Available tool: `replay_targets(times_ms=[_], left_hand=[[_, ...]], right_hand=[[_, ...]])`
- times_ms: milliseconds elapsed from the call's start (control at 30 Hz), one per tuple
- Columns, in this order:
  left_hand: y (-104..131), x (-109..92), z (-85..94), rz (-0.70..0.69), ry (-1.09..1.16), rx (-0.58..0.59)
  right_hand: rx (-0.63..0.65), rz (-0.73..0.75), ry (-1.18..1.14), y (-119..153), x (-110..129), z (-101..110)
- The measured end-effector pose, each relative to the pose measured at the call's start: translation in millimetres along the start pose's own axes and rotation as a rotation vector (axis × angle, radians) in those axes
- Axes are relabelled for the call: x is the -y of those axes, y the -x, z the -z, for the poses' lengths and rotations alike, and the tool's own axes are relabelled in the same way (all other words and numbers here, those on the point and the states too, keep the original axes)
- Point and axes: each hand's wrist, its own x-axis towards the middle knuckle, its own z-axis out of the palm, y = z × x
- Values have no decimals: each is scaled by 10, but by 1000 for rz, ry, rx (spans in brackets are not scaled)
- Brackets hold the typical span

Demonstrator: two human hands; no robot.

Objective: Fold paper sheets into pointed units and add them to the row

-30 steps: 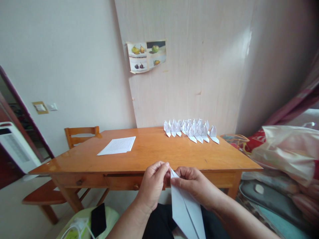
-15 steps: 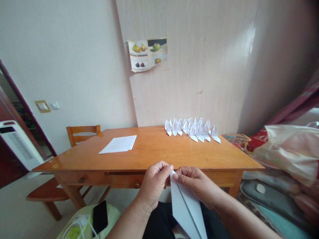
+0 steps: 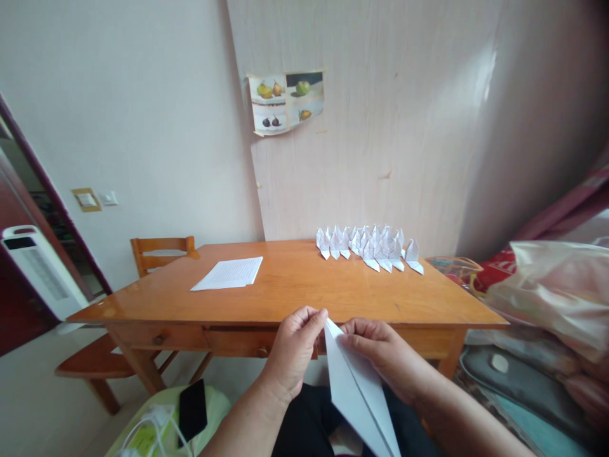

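A folded sheet of white paper (image 3: 354, 387) hangs point-up between my hands, above my lap. It is long and narrows to a tip at the top, with a dark seam running down where two flaps meet. My left hand (image 3: 297, 349) pinches the paper's tip between thumb and forefinger. Lower on the right edge, my right hand (image 3: 373, 346) grips the paper, its thumb lying on the right flap and its fingers behind. The bottom end of the paper passes out of view.
Several folded paper figures (image 3: 380, 247) stand in rows at the wooden table's (image 3: 290, 292) back right. A stack of lined sheets (image 3: 231, 273) lies on its left. A black phone (image 3: 193, 409) rests on a pale green seat at lower left. Plastic bags (image 3: 547, 292) crowd the right side.
My right thumb has slid a little down the right flap, away from the tip. My left hand keeps its pinch. The whole view has shifted slightly.
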Motion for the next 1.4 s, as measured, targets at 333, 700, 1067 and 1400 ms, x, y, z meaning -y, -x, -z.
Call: replay_targets(times_ms=[333, 700, 1067, 1400], left_hand=[[1, 151, 61, 164, -80, 135], [25, 188, -29, 214, 8, 237], [-54, 221, 40, 153, 68, 98], [-43, 284, 51, 175, 89, 136]], right_hand=[[-308, 121, -76, -103, -24, 65], [-365, 145, -118, -116, 10, 101], [-260, 73, -70, -63, -106, 58], [-276, 95, 16, -97, -196, 32]])
